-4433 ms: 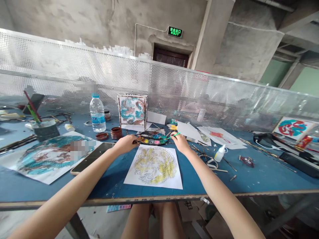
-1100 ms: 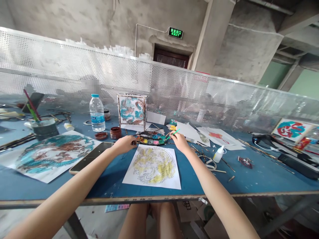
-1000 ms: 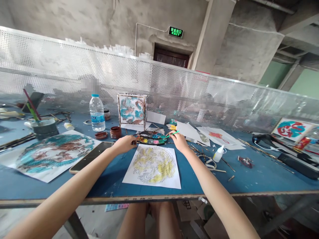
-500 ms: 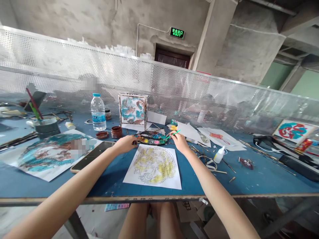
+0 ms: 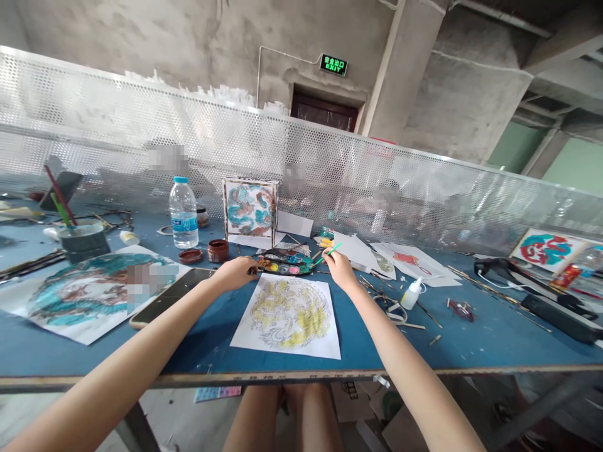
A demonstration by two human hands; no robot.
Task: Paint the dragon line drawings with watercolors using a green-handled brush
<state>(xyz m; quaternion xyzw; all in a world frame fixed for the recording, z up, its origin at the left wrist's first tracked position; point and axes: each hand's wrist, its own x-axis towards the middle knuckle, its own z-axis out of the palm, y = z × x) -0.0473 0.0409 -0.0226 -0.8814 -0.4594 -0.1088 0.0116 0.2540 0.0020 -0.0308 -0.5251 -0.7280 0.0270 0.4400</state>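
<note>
My right hand (image 5: pixel 336 263) pinches a thin green paintbrush (image 5: pixel 335 247), its lower end over the right part of a dark paint palette (image 5: pixel 308 269). The palette has several coloured wells. At its left end is my left hand (image 5: pixel 239 272), fingers curled closed against the rim; the fingertips are partly hidden. Just in front of the palette lies a white sheet with a round line drawing (image 5: pixel 288 314), partly coloured yellow. A dark phone (image 5: pixel 174 295) lies flat under my left forearm.
A water bottle (image 5: pixel 183 213), an open brown jar (image 5: pixel 218 251) and a framed dragon picture (image 5: pixel 250 210) stand behind. At left are a brush cup (image 5: pixel 85 242) and a teal painting (image 5: pixel 94 289). Right of my hand are a glue bottle (image 5: pixel 411 294) and loose sticks. A perforated metal screen (image 5: pixel 320 163) backs the table.
The brush handle has tilted slightly and its lower end has shifted a little over the palette. My left hand keeps its place at the palette's edge. The whole view has drifted slightly.
</note>
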